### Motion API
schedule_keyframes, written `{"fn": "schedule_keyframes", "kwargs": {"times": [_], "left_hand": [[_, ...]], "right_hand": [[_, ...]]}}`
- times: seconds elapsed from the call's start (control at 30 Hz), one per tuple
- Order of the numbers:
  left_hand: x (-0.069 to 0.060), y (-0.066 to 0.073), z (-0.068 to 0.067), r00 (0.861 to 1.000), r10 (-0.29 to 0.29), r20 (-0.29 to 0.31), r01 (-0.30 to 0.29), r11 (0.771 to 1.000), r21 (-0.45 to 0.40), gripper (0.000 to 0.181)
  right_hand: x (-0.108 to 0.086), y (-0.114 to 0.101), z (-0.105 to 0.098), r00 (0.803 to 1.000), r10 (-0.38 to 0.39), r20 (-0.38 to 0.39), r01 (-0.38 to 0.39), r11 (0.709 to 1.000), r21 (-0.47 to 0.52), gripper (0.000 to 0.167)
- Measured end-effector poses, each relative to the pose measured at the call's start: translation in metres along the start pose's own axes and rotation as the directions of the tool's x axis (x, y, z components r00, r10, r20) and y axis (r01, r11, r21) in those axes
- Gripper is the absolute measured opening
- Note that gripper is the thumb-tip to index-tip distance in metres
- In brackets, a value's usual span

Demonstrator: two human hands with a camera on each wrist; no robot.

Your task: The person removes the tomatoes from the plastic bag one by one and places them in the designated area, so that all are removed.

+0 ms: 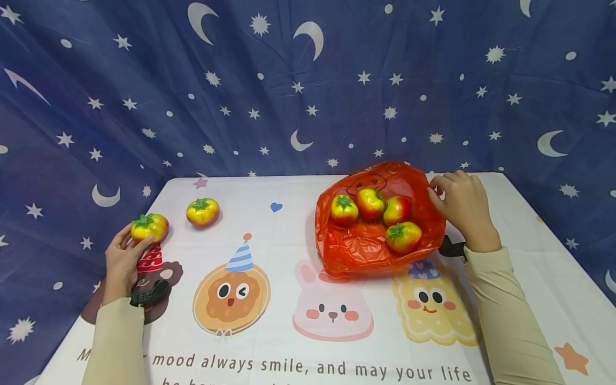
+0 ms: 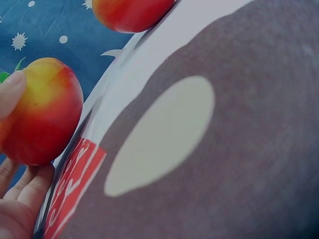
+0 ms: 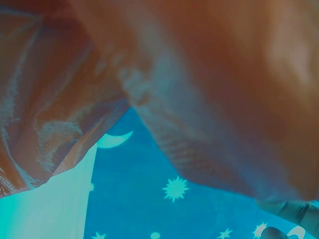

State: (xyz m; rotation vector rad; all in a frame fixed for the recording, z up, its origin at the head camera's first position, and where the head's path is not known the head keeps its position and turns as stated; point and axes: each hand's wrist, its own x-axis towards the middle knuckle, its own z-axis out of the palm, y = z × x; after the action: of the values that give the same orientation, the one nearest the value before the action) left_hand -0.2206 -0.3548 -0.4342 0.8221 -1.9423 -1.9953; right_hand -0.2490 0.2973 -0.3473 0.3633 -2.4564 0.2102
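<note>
The bag (image 1: 353,256) is thin, crinkled, glossy plastic; the tomatoes (image 1: 403,238) are smooth and glossy. The curtain (image 1: 269,112) is matt cloth; the tabletop (image 1: 289,235) appears matt.

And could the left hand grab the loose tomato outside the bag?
Probably not straight away: the left hand grips another tomato. Once freed, likely yes: the loose tomato sits close by with nothing else between.

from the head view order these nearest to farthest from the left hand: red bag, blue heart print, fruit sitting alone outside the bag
1. Lone fruit: to the right of the left hand and slightly beyond it.
2. Blue heart print: farther right, between that fruit and the bag.
3. Red bag: farthest right of the three.
</note>
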Motion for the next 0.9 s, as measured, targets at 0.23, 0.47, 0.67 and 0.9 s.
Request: {"fn": "schedule_keyframes", "kwargs": {"times": [0.23, 0.47, 0.67, 0.9], "left_hand": [[-0.0003, -0.0006, -0.0007, 1.000, -0.015, 0.010, 0.015, 1.000, -0.003, 0.078], [-0.0006, -0.0001, -0.0014, 0.999, -0.020, 0.028, 0.020, 1.000, 0.001, 0.079], [-0.0003, 0.0002, -0.0026, 0.999, -0.027, 0.040, 0.027, 1.000, 0.013, 0.079], [-0.0005, 0.0006, -0.0055, 0.996, -0.035, 0.078, 0.035, 0.999, 0.011, 0.081]], "right_hand": [[-0.0002, 0.0005, 0.0003, 1.000, 0.005, 0.004, -0.005, 1.000, -0.002, 0.009], [-0.0008, 0.0000, 0.0000, 1.000, 0.006, 0.000, -0.006, 1.000, 0.000, 0.009], [-0.0008, 0.0005, 0.0002, 1.000, 0.012, 0.003, -0.012, 1.000, 0.000, 0.010], [-0.0008, -0.0004, -0.0010, 1.000, 0.008, 0.001, -0.008, 1.000, 0.007, 0.010]]}}
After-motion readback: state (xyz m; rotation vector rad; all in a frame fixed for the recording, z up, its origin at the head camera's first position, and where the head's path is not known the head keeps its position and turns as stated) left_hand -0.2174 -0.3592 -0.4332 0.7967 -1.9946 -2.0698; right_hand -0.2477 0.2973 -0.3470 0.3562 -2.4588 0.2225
